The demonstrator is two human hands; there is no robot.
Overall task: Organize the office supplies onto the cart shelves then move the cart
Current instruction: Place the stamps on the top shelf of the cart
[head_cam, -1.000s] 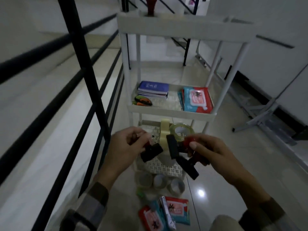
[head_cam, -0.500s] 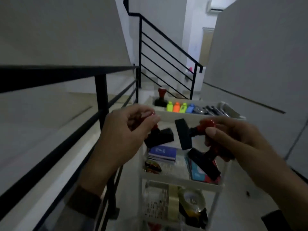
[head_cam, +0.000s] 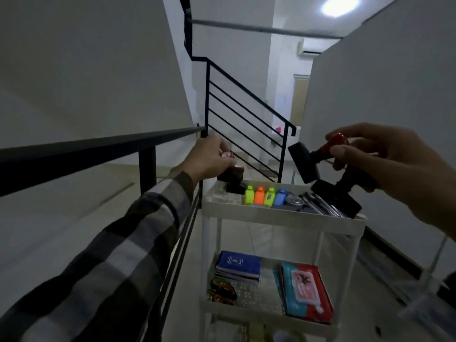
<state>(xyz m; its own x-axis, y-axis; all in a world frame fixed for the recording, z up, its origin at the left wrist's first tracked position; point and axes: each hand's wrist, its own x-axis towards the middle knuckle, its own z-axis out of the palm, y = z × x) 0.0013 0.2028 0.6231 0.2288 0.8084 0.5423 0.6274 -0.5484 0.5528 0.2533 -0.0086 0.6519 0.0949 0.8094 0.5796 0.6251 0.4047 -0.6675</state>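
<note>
A white cart stood just right of a black stair railing, its trays stacked one over another. The top tray held a row of four small upright bottles, green, orange, green and blue, with a round metal piece and several long metal tools lying to their right, their length running from far left to near right. At the far left corner stood two stamps with dark bases and red knobs, handles upright. The middle shelf carried a stack of blue notebooks at the far left, something dark and orange near left that I could not make out, and red and teal packets lying flat on the right.

The left hand, in a plaid sleeve, reached over the top tray's far left corner, fingers curled around a stamp's red knob. The right hand hovered above the tray's right side, closed around the red handles of two rubber stamps: the upper pointed its black base left with its long axis nearly level, and the lower tilted its base down toward the left.
</note>
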